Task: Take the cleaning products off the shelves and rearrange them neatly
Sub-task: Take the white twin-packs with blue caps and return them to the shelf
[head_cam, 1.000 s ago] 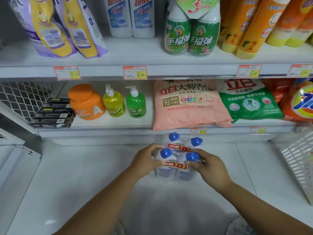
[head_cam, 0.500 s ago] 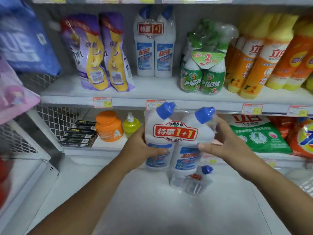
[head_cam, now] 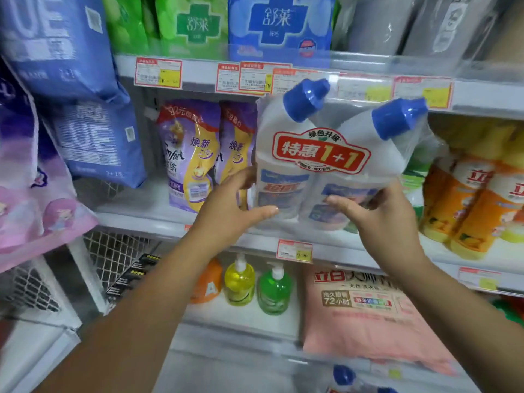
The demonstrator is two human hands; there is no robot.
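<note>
Shelf: purple pouches and orange bottles flank the twin-pack; left hand and right hand fingers grip it.

Glossy plastic packs on smooth white shelving.
Twin pack: white plastic bottles, blue plastic caps, clear shiny film. Purple pouches glossy; mesh panel seems painted metal.

twin-pack label "特惠 1+1", pink bag "72小时", purple pouch "Comfort"
</note>
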